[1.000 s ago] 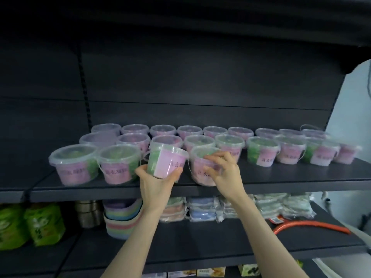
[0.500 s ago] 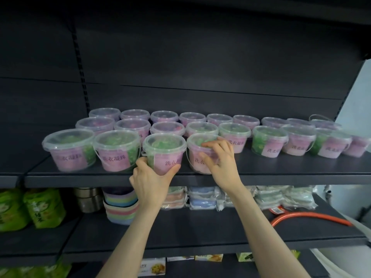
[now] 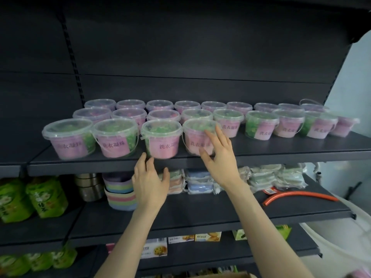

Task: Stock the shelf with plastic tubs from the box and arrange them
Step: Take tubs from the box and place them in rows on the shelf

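Several clear plastic tubs with pink labels and green contents stand in three rows on the dark shelf point(image 3: 281, 152). The third front tub point(image 3: 162, 138) stands upright at the shelf's front edge. My left hand point(image 3: 149, 182) hovers just below it, fingers spread, holding nothing; its fingertips reach the shelf edge under the tub. The fourth front tub point(image 3: 197, 135) stands to the right of it. My right hand point(image 3: 217, 157) is open with its fingers laid loosely against that tub's right side. The box is mostly out of sight.
On the shelf below lie stacked pastel bowls point(image 3: 120, 192), metal tins point(image 3: 88, 185), wrapped packs point(image 3: 200, 181), an orange hose point(image 3: 297, 195) and green bags point(image 3: 30, 197). Small cartons point(image 3: 180, 240) sit lower. A cardboard edge point(image 3: 220, 275) shows at the bottom.
My left hand set the tilted tub upright in the front row, let go and dropped below the shelf edge. My right hand loosened its grip on the neighbouring tub.
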Action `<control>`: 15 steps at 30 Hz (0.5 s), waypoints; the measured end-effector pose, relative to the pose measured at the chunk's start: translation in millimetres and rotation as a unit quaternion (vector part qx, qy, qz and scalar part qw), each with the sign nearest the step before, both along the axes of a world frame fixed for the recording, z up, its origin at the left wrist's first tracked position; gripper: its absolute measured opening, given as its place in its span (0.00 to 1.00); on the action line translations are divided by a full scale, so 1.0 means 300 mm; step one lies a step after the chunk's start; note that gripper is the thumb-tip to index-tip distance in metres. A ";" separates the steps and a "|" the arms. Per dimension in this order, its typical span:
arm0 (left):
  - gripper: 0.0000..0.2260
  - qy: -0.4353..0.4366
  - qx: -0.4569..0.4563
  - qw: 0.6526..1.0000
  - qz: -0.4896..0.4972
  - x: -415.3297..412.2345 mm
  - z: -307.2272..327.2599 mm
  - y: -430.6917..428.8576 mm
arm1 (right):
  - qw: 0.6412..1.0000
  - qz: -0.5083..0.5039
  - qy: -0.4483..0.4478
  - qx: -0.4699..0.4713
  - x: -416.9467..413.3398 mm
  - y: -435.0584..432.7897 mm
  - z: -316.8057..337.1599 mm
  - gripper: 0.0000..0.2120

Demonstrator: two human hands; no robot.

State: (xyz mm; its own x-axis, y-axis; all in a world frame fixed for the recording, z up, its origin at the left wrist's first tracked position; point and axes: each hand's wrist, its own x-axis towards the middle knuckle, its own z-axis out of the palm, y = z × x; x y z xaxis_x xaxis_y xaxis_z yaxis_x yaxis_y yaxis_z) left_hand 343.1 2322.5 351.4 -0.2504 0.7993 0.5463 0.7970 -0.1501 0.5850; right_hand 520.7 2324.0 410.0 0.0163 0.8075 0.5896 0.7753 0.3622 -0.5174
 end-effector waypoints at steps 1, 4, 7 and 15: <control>0.16 0.007 0.019 1.000 -0.012 0.002 -0.019 -0.018 | 1.000 -0.008 0.008 0.015 0.004 -0.026 -0.018 0.21; 0.04 0.017 0.051 0.995 -0.081 0.020 -0.060 -0.087 | 0.998 -0.003 0.020 0.063 0.030 -0.078 -0.078 0.12; 0.02 0.030 0.024 0.992 -0.123 0.062 -0.097 -0.156 | 0.998 0.011 0.013 0.054 0.069 -0.124 -0.167 0.13; 0.04 0.051 -0.122 0.984 -0.122 0.255 -0.446 -0.308 | 0.989 0.041 -0.020 -0.141 0.254 -0.218 -0.616 0.15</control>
State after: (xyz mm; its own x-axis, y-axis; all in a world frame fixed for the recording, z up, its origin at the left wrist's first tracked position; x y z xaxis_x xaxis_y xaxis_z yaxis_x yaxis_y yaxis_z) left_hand 419.5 2230.0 217.7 0.0111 0.9394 0.3426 0.8108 -0.2090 0.5467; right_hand 596.9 2258.7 225.3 -0.0754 0.9373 0.3403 0.7709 0.2713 -0.5763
